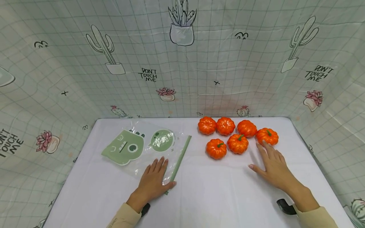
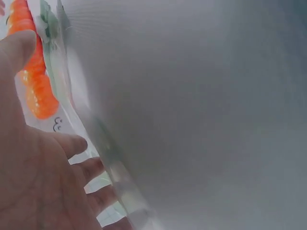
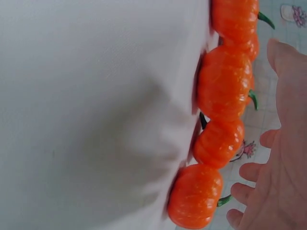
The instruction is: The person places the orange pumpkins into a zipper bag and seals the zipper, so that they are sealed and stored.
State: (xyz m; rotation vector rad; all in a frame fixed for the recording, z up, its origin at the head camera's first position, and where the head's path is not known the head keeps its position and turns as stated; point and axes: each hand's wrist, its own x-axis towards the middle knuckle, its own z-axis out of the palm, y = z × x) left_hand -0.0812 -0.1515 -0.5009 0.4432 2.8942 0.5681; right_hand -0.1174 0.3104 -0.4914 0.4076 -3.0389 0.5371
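A clear plastic zip bag [image 1: 148, 158] lies flat at the left, printed with a green cartoon creature [image 1: 126, 148] and a green speech bubble [image 1: 162, 140]. Over its near right part my left hand [image 1: 154, 180] spreads its fingers, with the thumb crossing the green zip strip [image 1: 182, 155]. Several small orange pumpkins are grouped at the right rear. My right hand [image 1: 273, 167], fingers extended and parted, reaches toward the rightmost pumpkin [image 1: 267, 136]; its fingertips overlap that pumpkin's near edge in the head view, and contact cannot be told. Nothing is in its grasp.
Two pumpkins stand in front, one at the left [image 1: 216, 148] and one beside it [image 1: 238, 143]; the others form a row behind. A white cloth [image 1: 211, 196] covers the table. Curtains [image 1: 199, 69] with cactus prints rise at the back and both sides.
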